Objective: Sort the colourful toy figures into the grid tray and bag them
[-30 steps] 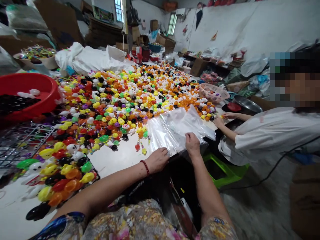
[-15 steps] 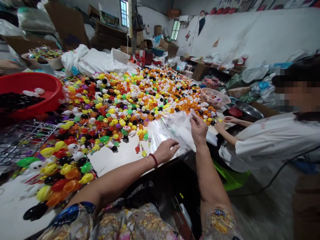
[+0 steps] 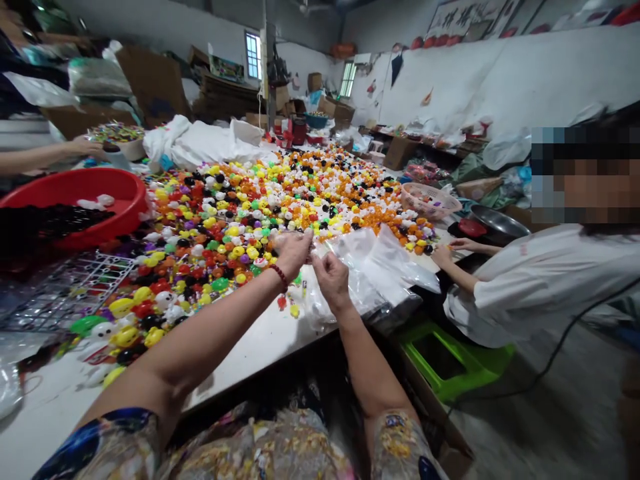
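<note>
My left hand [image 3: 294, 255], with a dark red bead bracelet [image 3: 280, 279] at the wrist, reaches over the near edge of a heap of small plastic toy figures [image 3: 240, 220]. Its fingers are bent together, and what they pinch is hidden. Close beside it on the right is my right hand [image 3: 332, 280], curled closed with the thumb against the fingers; I cannot make out anything in it. A stack of clear plastic bags [image 3: 373, 263] lies to the right of my hands. A few toys [image 3: 295, 311] on short sticks lie apart below my left hand.
At left stand a red basin [image 3: 135, 200] and a white wire rack [image 3: 75, 290]. A pink basket [image 3: 431, 201] stands at the heap's right side. To the right sits a co-worker [image 3: 540, 280], hands at the table edge. A green stool [image 3: 450, 360] stands below.
My right hand has moved left and down from the raised bag corner to beside my left hand. My left hand has moved forward and left toward the toys. The view has shifted slightly.
</note>
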Demonstrator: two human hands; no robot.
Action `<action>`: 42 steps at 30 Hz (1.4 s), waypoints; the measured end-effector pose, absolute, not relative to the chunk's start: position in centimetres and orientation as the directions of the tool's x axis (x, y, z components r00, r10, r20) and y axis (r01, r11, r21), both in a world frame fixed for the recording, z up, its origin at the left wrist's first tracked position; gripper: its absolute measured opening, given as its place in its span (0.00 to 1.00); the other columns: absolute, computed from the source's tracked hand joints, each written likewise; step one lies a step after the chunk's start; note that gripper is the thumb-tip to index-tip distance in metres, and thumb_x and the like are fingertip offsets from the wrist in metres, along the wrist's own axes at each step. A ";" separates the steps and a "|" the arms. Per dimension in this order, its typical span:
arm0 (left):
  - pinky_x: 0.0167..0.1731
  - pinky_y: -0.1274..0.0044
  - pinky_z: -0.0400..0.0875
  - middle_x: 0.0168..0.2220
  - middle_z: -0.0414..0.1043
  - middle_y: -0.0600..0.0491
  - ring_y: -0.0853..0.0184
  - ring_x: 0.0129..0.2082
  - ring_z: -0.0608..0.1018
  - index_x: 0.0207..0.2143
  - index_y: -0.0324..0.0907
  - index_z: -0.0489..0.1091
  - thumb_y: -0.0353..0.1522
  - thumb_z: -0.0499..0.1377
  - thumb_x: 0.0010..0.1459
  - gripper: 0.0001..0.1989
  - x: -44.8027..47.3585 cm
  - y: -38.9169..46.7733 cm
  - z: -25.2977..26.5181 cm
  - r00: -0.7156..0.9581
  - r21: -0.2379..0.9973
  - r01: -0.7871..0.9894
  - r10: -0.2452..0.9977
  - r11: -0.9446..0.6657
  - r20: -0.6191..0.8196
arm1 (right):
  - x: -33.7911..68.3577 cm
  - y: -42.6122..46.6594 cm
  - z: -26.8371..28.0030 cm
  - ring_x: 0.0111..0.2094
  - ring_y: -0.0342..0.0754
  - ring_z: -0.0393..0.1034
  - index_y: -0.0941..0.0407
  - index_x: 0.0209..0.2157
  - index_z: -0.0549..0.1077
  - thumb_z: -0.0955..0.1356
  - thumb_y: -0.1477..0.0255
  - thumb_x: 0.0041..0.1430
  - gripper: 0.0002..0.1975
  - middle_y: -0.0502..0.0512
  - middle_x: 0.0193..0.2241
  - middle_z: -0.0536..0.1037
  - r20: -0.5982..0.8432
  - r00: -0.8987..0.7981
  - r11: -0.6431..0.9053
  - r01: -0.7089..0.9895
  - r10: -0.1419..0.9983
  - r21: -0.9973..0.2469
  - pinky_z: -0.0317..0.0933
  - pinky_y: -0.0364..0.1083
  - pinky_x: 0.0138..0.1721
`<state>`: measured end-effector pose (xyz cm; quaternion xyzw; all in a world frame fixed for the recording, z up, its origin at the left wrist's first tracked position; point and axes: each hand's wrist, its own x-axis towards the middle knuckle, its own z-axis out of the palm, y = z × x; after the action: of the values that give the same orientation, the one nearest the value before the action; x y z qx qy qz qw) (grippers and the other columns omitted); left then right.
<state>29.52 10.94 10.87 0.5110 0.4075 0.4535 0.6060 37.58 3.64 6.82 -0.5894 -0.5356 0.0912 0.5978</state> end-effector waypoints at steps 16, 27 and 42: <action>0.26 0.77 0.56 0.15 0.54 0.57 0.70 0.21 0.64 0.14 0.43 0.52 0.42 0.56 0.57 0.24 12.6 9.7 10.5 0.287 0.605 0.751 0.956 -0.265 0.063 | 32.6 6.9 7.1 0.23 0.42 0.70 0.55 0.24 0.69 0.74 0.67 0.48 0.11 0.47 0.22 0.75 0.003 0.195 0.095 -0.463 0.981 -0.881 0.66 0.42 0.28; 0.55 0.64 0.64 0.52 0.70 0.42 0.56 0.56 0.71 0.53 0.41 0.67 0.30 0.58 0.56 0.21 7.1 9.1 11.0 0.373 0.207 0.829 0.789 -0.520 0.488 | 24.0 6.9 8.5 0.18 0.38 0.51 0.53 0.29 0.66 0.74 0.59 0.48 0.16 0.40 0.18 0.61 0.109 0.005 0.106 -0.291 0.994 -0.951 0.48 0.38 0.19; 0.35 0.74 0.66 0.33 0.77 0.46 0.59 0.37 0.79 0.43 0.40 0.68 0.35 0.47 0.68 0.12 -1.3 13.5 12.4 -0.466 0.621 0.774 0.773 0.122 0.430 | 22.1 13.0 7.6 0.25 0.50 0.67 0.59 0.39 0.69 0.63 0.74 0.58 0.08 0.56 0.24 0.72 0.555 0.137 0.156 0.880 0.821 -0.448 0.55 0.46 0.30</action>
<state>-1.33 13.54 12.45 0.5165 0.7489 0.4151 -0.0006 22.05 12.98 7.64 -0.6486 -0.6556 -0.0388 0.3847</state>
